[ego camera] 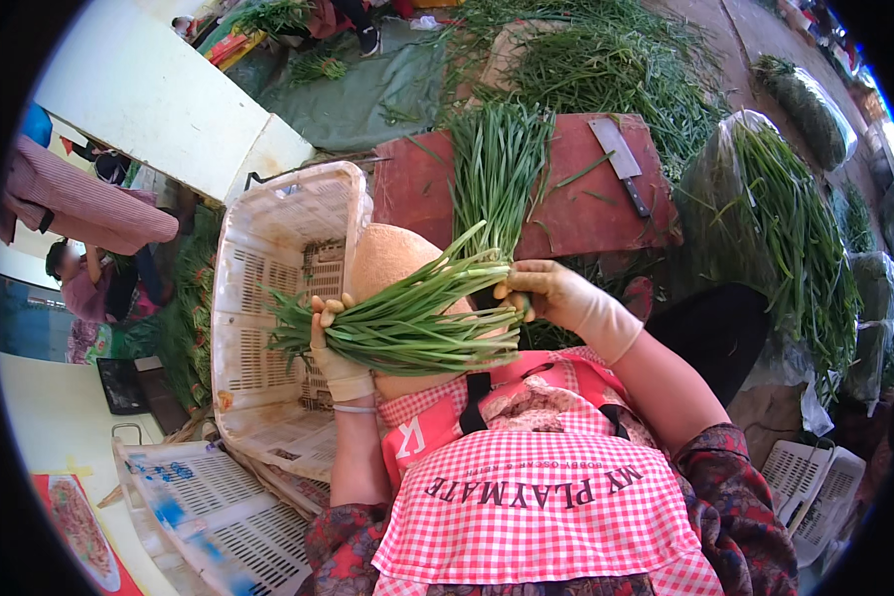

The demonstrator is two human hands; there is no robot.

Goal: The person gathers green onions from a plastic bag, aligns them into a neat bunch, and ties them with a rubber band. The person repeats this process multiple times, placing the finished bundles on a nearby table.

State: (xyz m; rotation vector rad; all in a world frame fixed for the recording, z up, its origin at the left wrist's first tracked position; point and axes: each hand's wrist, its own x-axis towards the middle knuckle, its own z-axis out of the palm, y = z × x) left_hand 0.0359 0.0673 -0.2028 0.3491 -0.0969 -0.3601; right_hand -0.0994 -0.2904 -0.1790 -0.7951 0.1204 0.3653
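Note:
My left hand point(335, 328), in a pale thin glove, grips a bunch of long green garlic chives point(417, 328) near its leafy end. The bunch lies sideways over my lap, with its pale cut ends to the right. At those stem ends my right hand point(559, 294), gloved too, has its fingers curled and pinching; the fingertips are partly hidden. Just beyond, a second bunch of chives point(499, 171) rests on a red board point(417, 179), its pale ends towards me. To the right of it on the board lies a cleaver point(620, 156) with a black handle.
A white plastic crate point(268, 283) stands at my left, another crate point(216, 514) below it. Loose chives point(611, 74) are heaped beyond the board. Plastic bags of chives point(782, 216) stand at the right. At the far left a person point(93, 279) sits by more greens.

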